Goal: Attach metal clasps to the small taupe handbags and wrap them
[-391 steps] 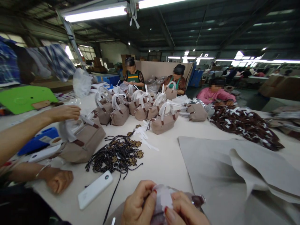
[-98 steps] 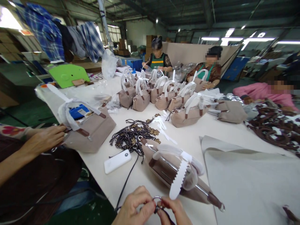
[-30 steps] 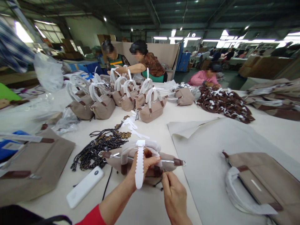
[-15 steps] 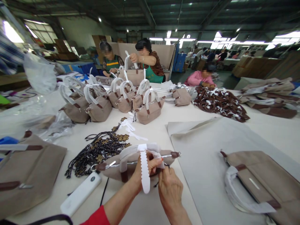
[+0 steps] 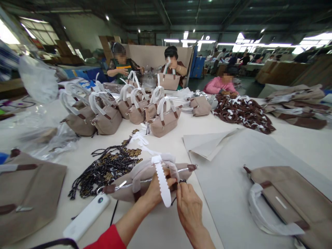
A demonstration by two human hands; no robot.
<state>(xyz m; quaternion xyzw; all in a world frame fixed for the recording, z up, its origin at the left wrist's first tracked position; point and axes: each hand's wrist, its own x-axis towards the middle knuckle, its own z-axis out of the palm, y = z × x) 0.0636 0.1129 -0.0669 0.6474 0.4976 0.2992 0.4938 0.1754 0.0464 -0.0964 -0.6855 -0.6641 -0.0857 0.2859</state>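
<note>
A taupe handbag (image 5: 121, 193) with brown leather trim and a silver zipper stands in front of me. Its two handles (image 5: 137, 169) are wrapped in white film, and a notched white strip (image 5: 163, 183) hangs from them. My left hand (image 5: 157, 188) reaches in beneath the handles, fingers closed near the base of the right handle end; what they grip is hidden. Close beside it, my right hand (image 5: 190, 205) pinches at the same spot, where a bit of black cord (image 5: 174, 200) shows. The fingertips of both hands nearly meet.
Beaded black cords with gold charms (image 5: 109, 169) lie behind the bag. A white power bank (image 5: 86, 216) rests to the left. Finished-looking handbags (image 5: 164, 122) stand farther back, near brown straps (image 5: 241, 114). Another bag (image 5: 290, 197) lies right, on grey sheeting (image 5: 220, 186). Co-workers sit across.
The white strip's lower end has swung to the right. My hands stay at the same handle base with small finger shifts. A co-worker across has lowered a raised arm to a bag.
</note>
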